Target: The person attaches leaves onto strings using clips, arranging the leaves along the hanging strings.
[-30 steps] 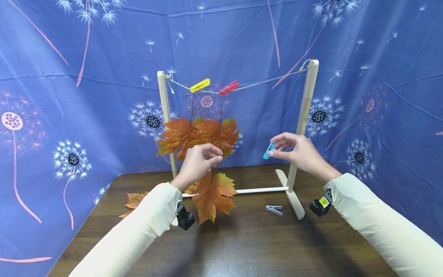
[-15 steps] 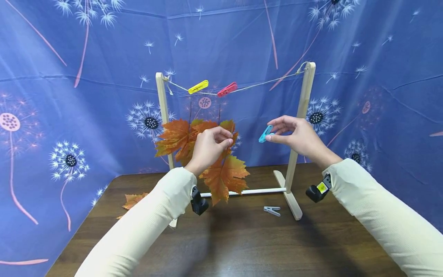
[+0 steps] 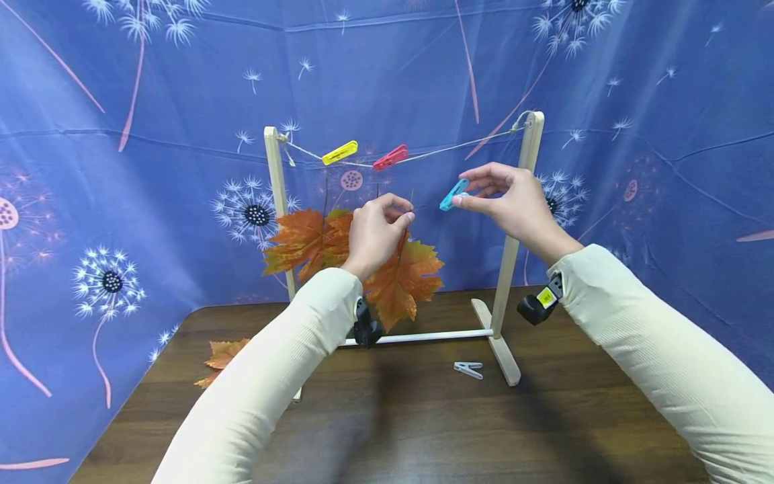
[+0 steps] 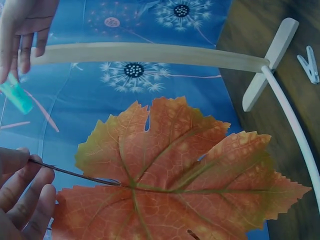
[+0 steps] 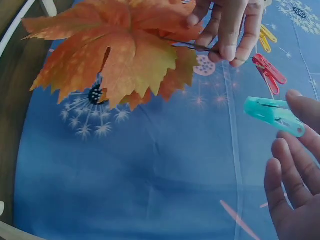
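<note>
My left hand (image 3: 377,228) pinches the thin stem of an orange maple leaf (image 3: 404,282), which hangs below the fingers; the left wrist view shows the dark stem (image 4: 75,174) between thumb and fingertips. In my right hand (image 3: 510,205) a turquoise clothespin (image 3: 453,195) is held between thumb and fingers, to the right of the leaf's stem and apart from it. Above both hands a string (image 3: 459,144) spans the wooden frame. A yellow clothespin (image 3: 340,152) and a red clothespin (image 3: 390,157) sit on it, with leaves (image 3: 305,238) hanging under them, partly hidden by my left hand.
The frame's right post (image 3: 514,255) and left post (image 3: 276,175) stand on the brown table (image 3: 459,430), joined low down by a white rod (image 3: 435,336). A grey clothespin (image 3: 468,369) lies near the right foot. Another leaf (image 3: 222,356) lies at left, partly behind my sleeve.
Both hands have risen toward the string. The left one moved up and rightward with the leaf, and the right one lifted the turquoise clothespin, moving slightly left.
</note>
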`<state>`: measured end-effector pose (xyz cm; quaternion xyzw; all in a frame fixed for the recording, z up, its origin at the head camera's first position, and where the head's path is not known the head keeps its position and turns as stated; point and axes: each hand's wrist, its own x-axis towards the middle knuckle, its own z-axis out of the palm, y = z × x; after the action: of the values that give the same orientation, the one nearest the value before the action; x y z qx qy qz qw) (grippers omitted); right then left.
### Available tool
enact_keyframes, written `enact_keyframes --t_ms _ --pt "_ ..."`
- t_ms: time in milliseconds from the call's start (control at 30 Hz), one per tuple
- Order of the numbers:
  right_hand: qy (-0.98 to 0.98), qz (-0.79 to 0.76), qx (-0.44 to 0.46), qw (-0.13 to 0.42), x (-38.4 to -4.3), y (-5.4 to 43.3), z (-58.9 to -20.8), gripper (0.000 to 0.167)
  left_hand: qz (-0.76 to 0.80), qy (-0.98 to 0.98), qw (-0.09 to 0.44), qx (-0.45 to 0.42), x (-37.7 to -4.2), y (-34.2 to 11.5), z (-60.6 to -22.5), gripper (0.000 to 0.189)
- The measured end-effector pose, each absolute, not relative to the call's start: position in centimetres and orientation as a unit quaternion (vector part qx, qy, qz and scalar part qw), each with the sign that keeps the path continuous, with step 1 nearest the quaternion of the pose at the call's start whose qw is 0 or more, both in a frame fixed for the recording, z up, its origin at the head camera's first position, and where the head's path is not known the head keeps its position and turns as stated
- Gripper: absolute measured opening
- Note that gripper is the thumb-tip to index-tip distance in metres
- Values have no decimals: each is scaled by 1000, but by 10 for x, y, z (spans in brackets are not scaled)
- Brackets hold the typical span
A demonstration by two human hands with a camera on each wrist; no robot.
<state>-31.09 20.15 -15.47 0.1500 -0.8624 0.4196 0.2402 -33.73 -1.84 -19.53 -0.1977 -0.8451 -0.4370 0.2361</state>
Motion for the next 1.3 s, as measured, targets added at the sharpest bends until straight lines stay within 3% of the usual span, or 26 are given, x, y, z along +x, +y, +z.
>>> enact_keyframes --t_ms 400,900,1300 --pt "-813 473 165 298 -333 195 -121 38 -438 -839 278 -166 -357 4 -180 14" --pt "-775 534 175 289 -355 195 -102 23 -457 -831 287 -133 -371 24 -170 16" --pt "-786 538 163 257 -361 192 -102 25 -452 -841 277 -110 -376 32 -167 16"
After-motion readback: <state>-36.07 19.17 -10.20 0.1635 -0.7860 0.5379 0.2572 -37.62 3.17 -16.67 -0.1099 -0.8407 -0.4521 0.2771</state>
